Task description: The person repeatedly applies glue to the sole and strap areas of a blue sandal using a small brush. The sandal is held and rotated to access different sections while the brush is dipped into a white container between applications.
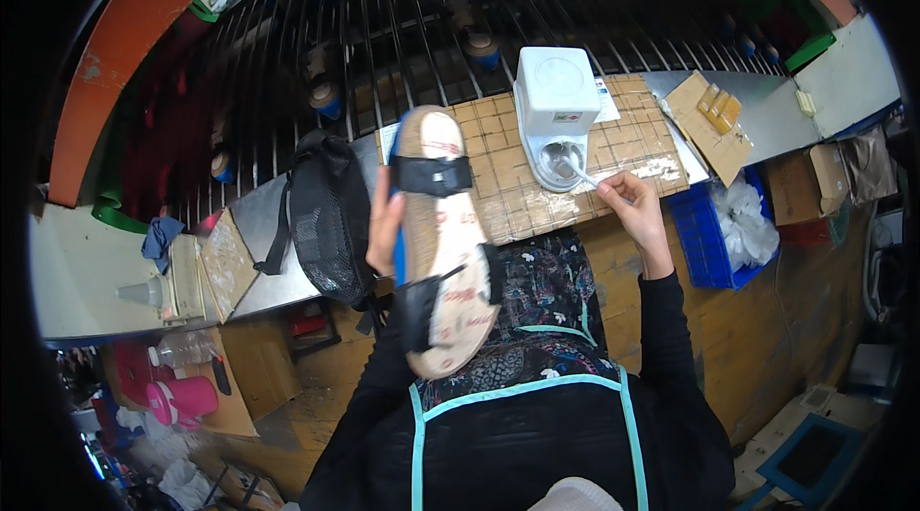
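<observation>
My left hand [384,231] grips an unfinished sandal [446,233] by its side, with the pale underside facing up. Black straps wrap over that underside, and a strip of blue, apparently a shoe last, shows along one edge. In my right hand [634,212], a thin white stick or brush handle [583,174] is pinched between thumb and fingers. Its far end lies in the round metal cup at the foot of a white dispenser [556,89]; the tip is hard to make out. The dispenser stands on a taped cardboard sheet [494,180].
A black mesh backpack [331,219] lies left of the sandal. Behind the bench runs a rack of metal rollers [412,41]. At right are a cardboard piece with yellow blocks [719,108] and a blue crate [704,233] of plastic bags. A pink jug [182,400] stands lower left.
</observation>
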